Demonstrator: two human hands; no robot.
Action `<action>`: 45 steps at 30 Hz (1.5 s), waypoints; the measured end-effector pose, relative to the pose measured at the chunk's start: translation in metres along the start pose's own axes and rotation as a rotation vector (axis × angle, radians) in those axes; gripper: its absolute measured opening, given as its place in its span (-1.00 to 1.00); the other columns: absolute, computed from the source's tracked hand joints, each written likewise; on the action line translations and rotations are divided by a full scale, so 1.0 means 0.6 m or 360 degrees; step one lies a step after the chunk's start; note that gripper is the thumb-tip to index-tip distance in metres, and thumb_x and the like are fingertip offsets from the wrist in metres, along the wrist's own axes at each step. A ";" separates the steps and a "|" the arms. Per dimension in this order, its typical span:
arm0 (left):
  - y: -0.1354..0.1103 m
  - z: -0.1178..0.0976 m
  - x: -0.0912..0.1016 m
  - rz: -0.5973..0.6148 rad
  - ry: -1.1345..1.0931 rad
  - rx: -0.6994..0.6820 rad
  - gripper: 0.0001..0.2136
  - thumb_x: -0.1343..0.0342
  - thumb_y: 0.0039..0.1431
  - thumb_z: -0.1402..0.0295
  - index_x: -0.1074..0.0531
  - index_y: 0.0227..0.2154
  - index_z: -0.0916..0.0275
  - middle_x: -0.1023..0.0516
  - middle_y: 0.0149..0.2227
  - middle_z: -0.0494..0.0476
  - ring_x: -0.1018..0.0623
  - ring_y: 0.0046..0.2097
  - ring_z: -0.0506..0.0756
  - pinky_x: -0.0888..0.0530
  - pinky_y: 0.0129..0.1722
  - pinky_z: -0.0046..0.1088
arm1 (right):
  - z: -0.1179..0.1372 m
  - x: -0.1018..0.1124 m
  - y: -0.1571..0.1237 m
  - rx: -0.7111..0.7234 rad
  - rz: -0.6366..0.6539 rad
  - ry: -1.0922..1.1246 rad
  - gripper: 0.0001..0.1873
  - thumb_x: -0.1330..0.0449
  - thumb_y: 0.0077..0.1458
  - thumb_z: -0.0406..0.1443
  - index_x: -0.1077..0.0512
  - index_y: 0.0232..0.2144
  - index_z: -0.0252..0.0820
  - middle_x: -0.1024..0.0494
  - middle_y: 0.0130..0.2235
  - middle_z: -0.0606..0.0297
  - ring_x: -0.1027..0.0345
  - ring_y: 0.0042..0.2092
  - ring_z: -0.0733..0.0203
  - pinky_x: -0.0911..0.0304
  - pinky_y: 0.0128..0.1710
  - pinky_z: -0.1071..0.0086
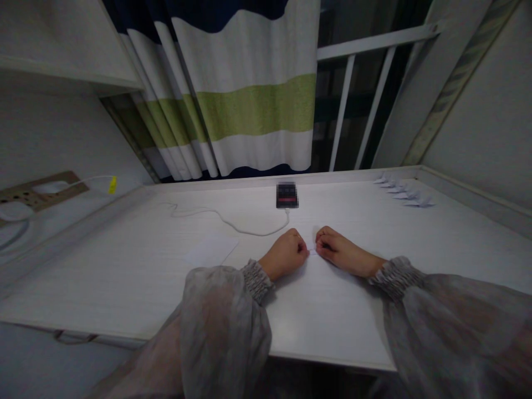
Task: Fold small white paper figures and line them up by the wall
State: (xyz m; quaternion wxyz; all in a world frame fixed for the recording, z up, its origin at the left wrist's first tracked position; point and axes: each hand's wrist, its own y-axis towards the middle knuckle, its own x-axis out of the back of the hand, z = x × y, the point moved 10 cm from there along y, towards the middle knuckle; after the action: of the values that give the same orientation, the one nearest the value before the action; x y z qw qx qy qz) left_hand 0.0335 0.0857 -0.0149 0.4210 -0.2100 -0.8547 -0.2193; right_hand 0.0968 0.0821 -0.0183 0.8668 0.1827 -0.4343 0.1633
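Observation:
Near the middle of the white desk (149,266), my left hand (287,252) and my right hand (343,250) face each other with fingers pinched. Between them shows a small strip of folded white paper (312,251), its two ends inside my fingers. Most of the paper is hidden by the hands, so its full shape cannot be made out. Left of my left wrist lies a flat sheet of white paper (211,250). Several folded paper figures (405,191), pointed like cranes, stand in a row at the far right.
A dark device with a blurred screen (287,195) sits at the back, joined to a white cable (241,230) running left. A power strip (45,191) is on the left wall. Behind the desk hang a striped curtain (253,111) and a barred window (353,83).

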 end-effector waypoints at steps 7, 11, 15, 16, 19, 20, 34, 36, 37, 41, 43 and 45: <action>0.001 0.003 -0.005 0.0010 -0.0005 0.0036 -0.87 -0.01 -0.05 0.40 -0.38 -0.57 0.35 -0.34 -0.42 0.12 -0.34 -0.41 -0.02 -0.33 -0.35 -0.48 | -0.005 -0.001 0.001 -0.0043 0.0011 0.0026 -0.83 -0.01 -0.12 -0.48 -0.19 -0.65 -0.21 -0.27 -0.40 0.23 -0.18 -0.33 0.24 -0.16 -0.28 0.36; 0.004 0.008 -0.012 0.0027 0.0042 0.0056 -0.89 0.00 -0.05 0.43 -0.38 -0.54 0.34 -0.33 -0.41 0.12 -0.34 -0.39 -0.01 -0.33 -0.32 -0.47 | -0.007 0.001 0.002 -0.0063 0.0010 0.0033 -0.83 -0.01 -0.13 -0.48 -0.19 -0.66 -0.20 -0.27 -0.42 0.25 -0.19 -0.34 0.26 -0.17 -0.26 0.37; 0.006 0.009 -0.013 0.0027 0.0071 0.0070 -0.90 -0.01 -0.05 0.42 -0.37 -0.55 0.34 -0.32 -0.42 0.12 -0.35 -0.37 0.00 -0.33 -0.30 -0.46 | -0.006 0.000 0.002 -0.0080 0.0007 0.0010 -0.84 -0.02 -0.13 -0.47 -0.18 -0.66 -0.21 -0.28 -0.42 0.24 -0.19 -0.32 0.24 -0.17 -0.24 0.36; 0.006 0.010 -0.013 0.0030 0.0077 0.0085 -0.91 -0.01 -0.06 0.42 -0.36 -0.55 0.34 -0.32 -0.42 0.12 -0.35 -0.36 0.01 -0.33 -0.29 -0.46 | -0.006 0.000 0.002 -0.0084 0.0009 -0.0001 -0.84 -0.02 -0.13 -0.47 -0.18 -0.66 -0.21 -0.28 -0.42 0.24 -0.19 -0.32 0.24 -0.17 -0.24 0.36; 0.005 0.010 -0.011 0.0032 0.0099 0.0116 -0.92 -0.02 -0.06 0.43 -0.35 -0.53 0.33 -0.32 -0.43 0.11 -0.36 -0.34 0.02 -0.33 -0.28 -0.45 | -0.005 -0.001 0.002 -0.0073 0.0007 -0.0041 -0.84 -0.02 -0.12 -0.46 -0.18 -0.65 -0.21 -0.28 -0.42 0.25 -0.19 -0.33 0.25 -0.17 -0.25 0.38; 0.004 0.008 -0.011 0.0034 0.0108 0.0112 -0.93 -0.02 -0.06 0.43 -0.35 -0.52 0.33 -0.33 -0.42 0.11 -0.36 -0.34 0.02 -0.33 -0.27 -0.45 | -0.005 -0.001 0.002 -0.0065 0.0004 -0.0054 -0.85 -0.02 -0.12 -0.46 -0.18 -0.64 -0.21 -0.28 -0.42 0.25 -0.19 -0.33 0.25 -0.17 -0.25 0.38; 0.005 0.006 -0.016 0.0036 0.0202 0.0073 -0.88 0.05 -0.01 0.42 -0.36 -0.49 0.35 -0.34 -0.38 0.17 -0.37 -0.33 0.04 -0.34 -0.27 -0.44 | -0.010 -0.005 -0.001 -0.0157 0.0021 -0.0289 -0.90 0.01 -0.05 -0.44 -0.21 -0.57 -0.23 -0.31 -0.36 0.13 -0.21 -0.31 0.21 -0.19 -0.25 0.34; 0.005 0.003 -0.016 0.0035 0.0227 0.0057 -0.86 0.07 0.00 0.42 -0.36 -0.48 0.36 -0.35 -0.37 0.19 -0.37 -0.32 0.05 -0.34 -0.26 -0.43 | -0.012 -0.006 0.000 -0.0177 0.0032 -0.0309 -0.90 0.01 -0.05 -0.44 -0.21 -0.57 -0.23 -0.31 -0.36 0.13 -0.21 -0.31 0.20 -0.19 -0.24 0.34; 0.005 0.002 -0.016 0.0037 0.0241 0.0052 -0.86 0.07 0.01 0.42 -0.36 -0.47 0.36 -0.35 -0.37 0.20 -0.37 -0.31 0.05 -0.34 -0.26 -0.43 | -0.013 -0.006 0.000 -0.0179 0.0033 -0.0315 -0.90 0.01 -0.05 -0.44 -0.21 -0.57 -0.23 -0.31 -0.36 0.13 -0.22 -0.31 0.20 -0.19 -0.24 0.34; 0.005 0.001 -0.017 0.0060 0.0301 0.0048 -0.85 0.08 0.02 0.41 -0.37 -0.45 0.36 -0.35 -0.36 0.20 -0.38 -0.30 0.06 -0.34 -0.25 -0.42 | -0.014 -0.007 0.002 -0.0160 0.0021 -0.0328 -0.89 0.00 -0.05 -0.43 -0.22 -0.58 -0.21 -0.30 -0.38 0.16 -0.22 -0.31 0.21 -0.20 -0.27 0.35; 0.005 0.000 -0.018 0.0072 0.0327 0.0047 -0.84 0.08 0.02 0.41 -0.37 -0.46 0.36 -0.35 -0.37 0.21 -0.38 -0.30 0.06 -0.34 -0.25 -0.42 | -0.013 -0.006 0.002 -0.0161 0.0016 -0.0337 -0.89 -0.01 -0.05 -0.43 -0.22 -0.58 -0.21 -0.31 -0.38 0.17 -0.23 -0.31 0.21 -0.20 -0.27 0.35; 0.004 -0.001 -0.019 0.0081 0.0345 0.0045 -0.83 0.09 0.03 0.41 -0.37 -0.45 0.37 -0.36 -0.37 0.23 -0.38 -0.30 0.07 -0.34 -0.24 -0.42 | -0.012 -0.005 0.003 -0.0180 0.0025 -0.0351 -0.89 -0.01 -0.05 -0.43 -0.22 -0.58 -0.22 -0.31 -0.38 0.16 -0.23 -0.31 0.21 -0.19 -0.27 0.35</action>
State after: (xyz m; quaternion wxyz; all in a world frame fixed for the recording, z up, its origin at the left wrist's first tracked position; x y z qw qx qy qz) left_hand 0.0415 0.0855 -0.0232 0.5193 -0.2007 -0.8016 -0.2178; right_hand 0.0995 0.0867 -0.0246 0.8213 0.1472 -0.5370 0.1242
